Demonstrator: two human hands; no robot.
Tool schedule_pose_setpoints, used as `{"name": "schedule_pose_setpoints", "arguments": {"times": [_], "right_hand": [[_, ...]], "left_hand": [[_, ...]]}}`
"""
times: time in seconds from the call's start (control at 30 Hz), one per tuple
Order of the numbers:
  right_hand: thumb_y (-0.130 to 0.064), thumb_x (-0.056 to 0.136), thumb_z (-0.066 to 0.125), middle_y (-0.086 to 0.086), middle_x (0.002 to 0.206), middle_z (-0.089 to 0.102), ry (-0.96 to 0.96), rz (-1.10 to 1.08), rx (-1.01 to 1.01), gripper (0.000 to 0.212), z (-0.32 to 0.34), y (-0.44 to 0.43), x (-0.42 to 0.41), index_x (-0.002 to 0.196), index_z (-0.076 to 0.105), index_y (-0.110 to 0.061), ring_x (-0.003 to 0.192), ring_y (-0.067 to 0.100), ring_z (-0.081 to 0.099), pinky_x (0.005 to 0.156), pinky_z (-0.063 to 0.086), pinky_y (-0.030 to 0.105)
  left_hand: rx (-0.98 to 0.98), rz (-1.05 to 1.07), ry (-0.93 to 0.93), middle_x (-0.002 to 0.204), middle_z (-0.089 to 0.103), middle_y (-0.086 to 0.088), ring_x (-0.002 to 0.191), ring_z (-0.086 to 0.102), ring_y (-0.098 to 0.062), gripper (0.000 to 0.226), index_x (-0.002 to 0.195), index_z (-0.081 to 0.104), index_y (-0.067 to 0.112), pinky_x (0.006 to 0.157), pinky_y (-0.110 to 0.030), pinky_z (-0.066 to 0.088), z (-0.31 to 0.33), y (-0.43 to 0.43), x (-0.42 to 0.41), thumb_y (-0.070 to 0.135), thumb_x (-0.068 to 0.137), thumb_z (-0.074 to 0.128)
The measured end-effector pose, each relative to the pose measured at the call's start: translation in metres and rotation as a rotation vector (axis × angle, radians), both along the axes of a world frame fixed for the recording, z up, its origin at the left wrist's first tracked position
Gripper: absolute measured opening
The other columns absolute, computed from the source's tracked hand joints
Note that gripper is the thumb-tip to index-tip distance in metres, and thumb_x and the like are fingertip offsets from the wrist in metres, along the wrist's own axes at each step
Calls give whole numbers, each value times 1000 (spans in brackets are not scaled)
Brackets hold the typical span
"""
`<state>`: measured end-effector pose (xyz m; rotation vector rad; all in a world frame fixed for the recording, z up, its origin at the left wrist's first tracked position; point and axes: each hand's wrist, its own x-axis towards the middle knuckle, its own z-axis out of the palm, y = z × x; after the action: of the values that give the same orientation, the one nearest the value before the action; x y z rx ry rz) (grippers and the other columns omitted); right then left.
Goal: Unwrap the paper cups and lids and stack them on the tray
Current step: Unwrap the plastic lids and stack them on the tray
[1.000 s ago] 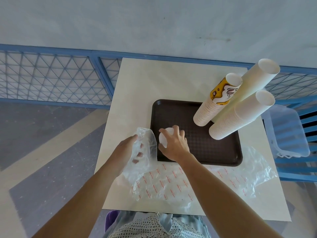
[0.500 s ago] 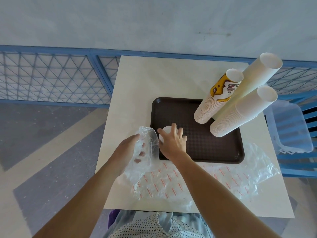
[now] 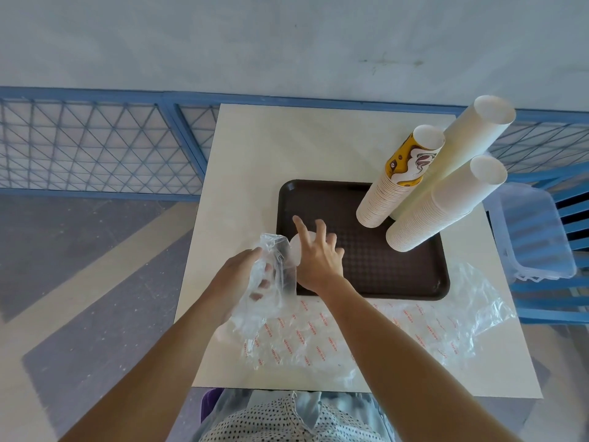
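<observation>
A dark brown tray (image 3: 366, 279) lies on the cream table (image 3: 287, 148). Three tall stacks of paper cups stand on its right side: a plain white stack (image 3: 446, 205), a taller white one (image 3: 471, 138) and one topped by a yellow printed cup (image 3: 392, 186). My right hand (image 3: 318, 256) holds a white stack of lids (image 3: 294, 253) at the tray's left edge, index finger stretched out. My left hand (image 3: 242, 279) grips the clear plastic wrapper (image 3: 271, 275) just left of the lids.
Crumpled clear wrappers with red print (image 3: 382, 333) cover the table's near side. A clear plastic bin (image 3: 535, 237) sits on a blue chair at right. Blue mesh fencing (image 3: 95, 145) runs behind and left of the table.
My right hand has lifted its fingers off the lids and spread them, index finger now extended. The left hand keeps hold of the wrapper in about the same place.
</observation>
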<state>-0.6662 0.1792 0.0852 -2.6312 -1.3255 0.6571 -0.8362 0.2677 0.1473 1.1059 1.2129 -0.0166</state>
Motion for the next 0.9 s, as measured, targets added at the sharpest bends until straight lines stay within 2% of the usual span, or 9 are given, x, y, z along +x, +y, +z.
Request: {"name": "schedule_pose_setpoints", "arguments": {"times": [0.17,0.3,0.43,0.53,0.6,0.67,0.73,0.8,0.9], "right_hand": [[-54,85,72,12,168,0,-13,52,22,109,22,-9,3,161,-5,-42,152,44,15,119,23,70],[-36,85,73,4,156,30,71,-67,394,75,44,-34,4,150,37,-26,141,32,31,114,41,52],[-42,92,58,-6,125,51,554,-318,547,20,76,-53,-7,108,57,-29,115,16,57,89,54,33],[-61,93,57,-4,116,64,960,-320,521,39,95,-58,-15,106,63,-25,106,20,68,93,59,40],[-67,91,60,-7,116,72,1116,-388,527,51,101,-56,-21,117,65,-23,110,18,71,97,59,39],[-68,92,62,-3,121,73,1134,-529,559,55,99,-52,-23,127,66,-25,114,19,71,99,58,45],[-49,102,59,3,105,76,1024,-666,627,36,102,-52,-19,114,70,-16,99,21,74,90,62,45],[-36,107,55,8,85,69,904,-768,684,32,105,-58,-10,103,66,-5,82,24,70,78,61,41],[-34,109,50,10,77,61,786,-857,778,35,112,-77,7,97,59,-3,70,22,61,67,57,32]], "left_hand": [[10,-27,-34,113,77,6,103,72,-24,44,116,75,41,98,-47,53,10,0,1,67,88,51],[-6,49,-105,108,78,1,81,71,-20,47,115,76,34,77,-37,52,21,1,2,63,98,44],[85,34,-88,117,75,-14,89,72,-28,47,123,73,22,77,-41,55,34,-1,13,45,99,40],[348,-189,-19,121,72,3,108,70,-23,31,127,67,38,96,-45,58,46,-9,27,30,103,48],[442,-310,-77,132,65,17,120,63,-12,37,132,59,49,101,-34,53,52,-17,34,30,101,54],[567,-403,-106,140,57,23,124,56,0,42,141,54,46,93,-12,43,56,-25,41,32,102,60],[656,-421,-159,139,53,29,117,52,14,49,145,51,43,86,-1,39,59,-36,47,36,100,66],[665,-379,-212,131,57,30,113,53,17,52,144,50,44,89,-6,43,62,-46,52,42,96,70],[585,-246,-223,117,65,19,103,62,4,48,144,50,47,88,-22,48,64,-57,55,43,99,65]]}}
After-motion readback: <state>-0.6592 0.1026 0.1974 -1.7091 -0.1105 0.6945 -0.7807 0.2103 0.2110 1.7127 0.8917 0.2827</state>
